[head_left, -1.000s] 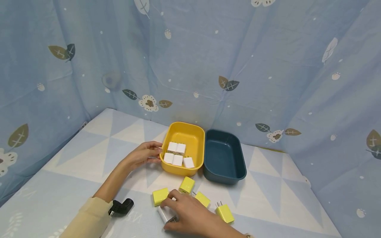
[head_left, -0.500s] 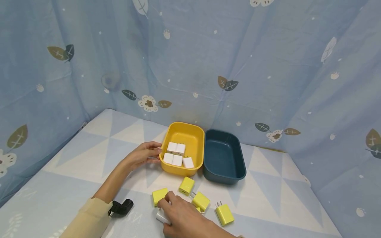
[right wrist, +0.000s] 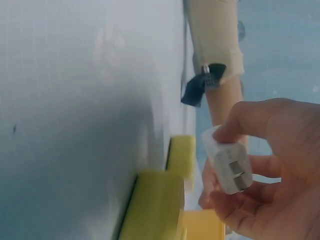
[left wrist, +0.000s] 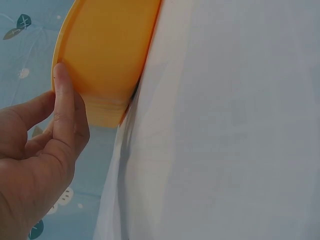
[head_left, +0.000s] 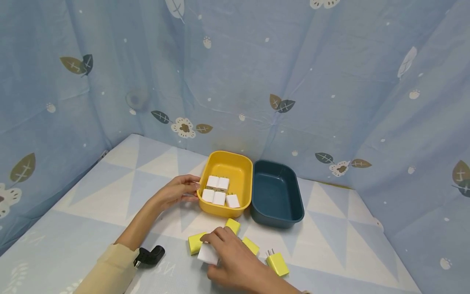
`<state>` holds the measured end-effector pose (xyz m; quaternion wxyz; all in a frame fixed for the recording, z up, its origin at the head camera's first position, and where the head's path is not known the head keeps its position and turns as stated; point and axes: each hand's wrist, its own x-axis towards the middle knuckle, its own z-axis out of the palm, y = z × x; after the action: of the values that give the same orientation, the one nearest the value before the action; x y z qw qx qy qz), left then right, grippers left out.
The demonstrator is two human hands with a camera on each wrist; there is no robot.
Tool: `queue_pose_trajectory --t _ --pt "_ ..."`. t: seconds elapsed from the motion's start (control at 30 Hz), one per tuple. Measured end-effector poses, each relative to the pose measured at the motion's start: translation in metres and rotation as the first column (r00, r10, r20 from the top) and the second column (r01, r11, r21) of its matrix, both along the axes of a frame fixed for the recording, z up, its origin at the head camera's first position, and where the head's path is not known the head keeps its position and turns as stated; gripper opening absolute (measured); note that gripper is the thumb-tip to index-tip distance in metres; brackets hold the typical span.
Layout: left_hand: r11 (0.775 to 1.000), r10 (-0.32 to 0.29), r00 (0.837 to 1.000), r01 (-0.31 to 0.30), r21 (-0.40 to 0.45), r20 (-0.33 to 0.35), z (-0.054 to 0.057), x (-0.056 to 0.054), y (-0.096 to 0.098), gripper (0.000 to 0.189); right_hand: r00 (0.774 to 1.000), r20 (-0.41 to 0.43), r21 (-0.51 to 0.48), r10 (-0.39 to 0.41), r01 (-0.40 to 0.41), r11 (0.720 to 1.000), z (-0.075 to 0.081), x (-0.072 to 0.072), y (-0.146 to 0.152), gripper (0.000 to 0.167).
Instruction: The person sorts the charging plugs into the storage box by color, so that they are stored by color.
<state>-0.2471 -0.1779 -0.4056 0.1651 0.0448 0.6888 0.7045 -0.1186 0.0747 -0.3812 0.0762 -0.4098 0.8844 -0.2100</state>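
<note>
Between the thumb and fingers of my right hand (head_left: 236,261) is a white plug-in charger (head_left: 208,254). In the right wrist view its flat prongs (right wrist: 239,175) face the camera. It overlaps a yellow charger (head_left: 196,243) in the head view. My left hand (head_left: 178,190) touches the left side of the yellow bin (head_left: 242,179), its thumb (left wrist: 63,100) laid along the outer wall and other fingertips at the rim. Several white chargers (head_left: 219,198) sit in that bin's near half. More yellow chargers (head_left: 277,263) lie around my right hand, partly hidden by it.
A dark blue bin (head_left: 277,192) stands against the yellow bin's right side. A black device (head_left: 150,256) is strapped at my left wrist, by the cream sleeve (head_left: 110,269). Patterned blue curtains (head_left: 235,73) enclose the table (head_left: 330,228).
My right hand has shifted slightly away from me and turned the white charger in its grip, so a broad white face now shows. The left hand and both bins have stayed put.
</note>
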Motion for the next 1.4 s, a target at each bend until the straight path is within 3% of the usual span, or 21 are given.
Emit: queue_pose_trajectory --t 0.23,0.43,0.67,0.8,0.93,1.13,1.4 --pt "1.000 0.009 1.000 -0.009 0.000 0.010 0.001 0.000 0.000 0.044 0.998 0.054 -0.155 -0.042 0.050 0.987 -0.002 -0.008 0.014 0.052" --pt "1.000 0.013 1.000 -0.013 -0.009 0.017 0.002 0.000 0.001 0.044 0.982 0.153 -0.176 -0.113 0.139 0.975 -0.001 -0.015 0.020 0.043" --pt "1.000 0.018 1.000 -0.018 -0.017 0.020 0.002 -0.001 0.001 0.044 0.951 0.247 -0.202 -0.183 0.236 0.951 -0.001 -0.023 0.024 0.049" --pt "1.000 0.019 1.000 -0.019 -0.019 0.021 0.002 -0.001 0.001 0.043 0.924 0.324 -0.251 -0.202 0.290 0.924 -0.002 -0.027 0.027 0.044" --pt "1.000 0.009 1.000 -0.009 -0.010 0.011 0.001 -0.001 0.001 0.043 0.883 0.394 -0.294 -0.253 0.382 0.876 -0.002 -0.031 0.029 0.042" --pt "1.000 0.009 1.000 -0.009 -0.005 0.006 0.001 0.000 0.001 0.043 0.840 0.391 -0.253 -0.376 0.491 0.834 -0.006 -0.036 0.030 0.046" --pt "1.000 0.016 1.000 -0.016 -0.006 0.011 0.001 0.000 0.002 0.043 0.844 0.440 -0.302 -0.309 0.462 0.834 -0.012 -0.039 0.033 0.033"
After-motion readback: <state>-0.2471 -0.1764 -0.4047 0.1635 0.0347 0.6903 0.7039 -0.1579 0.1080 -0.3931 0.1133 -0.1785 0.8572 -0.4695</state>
